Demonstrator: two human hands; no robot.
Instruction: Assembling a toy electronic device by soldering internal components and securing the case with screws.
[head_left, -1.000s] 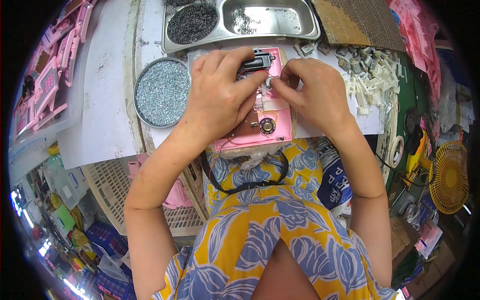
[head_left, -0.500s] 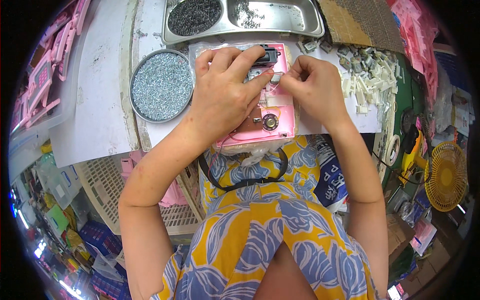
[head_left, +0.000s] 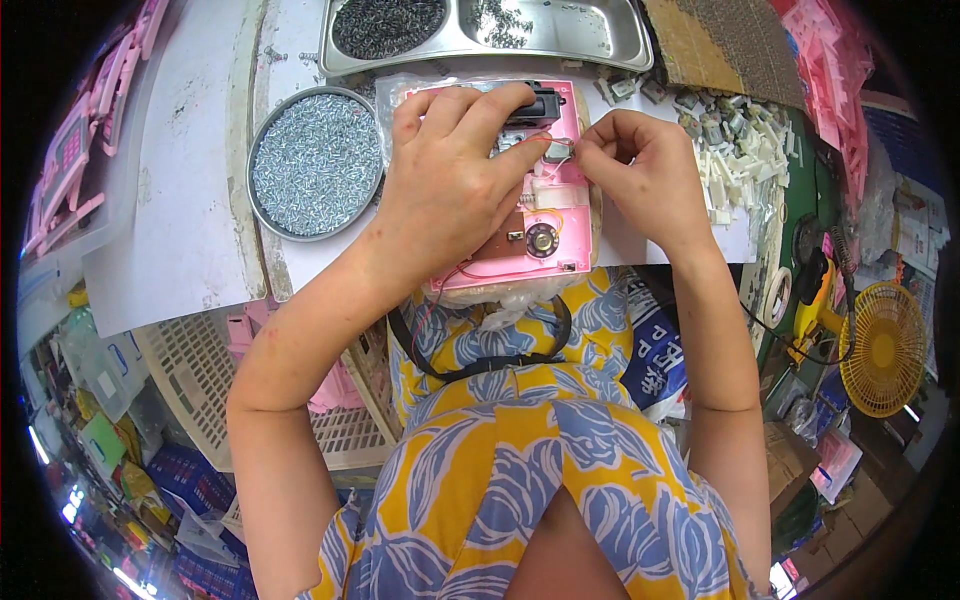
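Observation:
A pink plastic housing (head_left: 574, 225) lies face down at the table's near edge, on a clear-wrapped pad. Inside it are a brown circuit board (head_left: 497, 246), a small round speaker (head_left: 542, 240) and a black box-shaped part (head_left: 545, 108). My left hand (head_left: 455, 180) rests spread over the housing's left half, fingertips at the black part and thumb stretched to the right beside a red wire (head_left: 545, 138). At the right edge, my right hand (head_left: 645, 170) pinches the ends of thin red and white wires between thumb and forefinger. Its other fingers are curled.
Left of the housing stands a round dish (head_left: 315, 165) of small screws. A steel tray (head_left: 480, 58) with dark small parts lies beyond. White plastic pieces (head_left: 740, 175) and small motors (head_left: 700, 115) are heaped at right, near a yellow fan (head_left: 883, 350). A plastic crate (head_left: 190, 370) is below left.
My right hand has drawn slightly to the right, away from my left thumb, with the wires. My left hand stays on the housing. The whole view has shifted a little.

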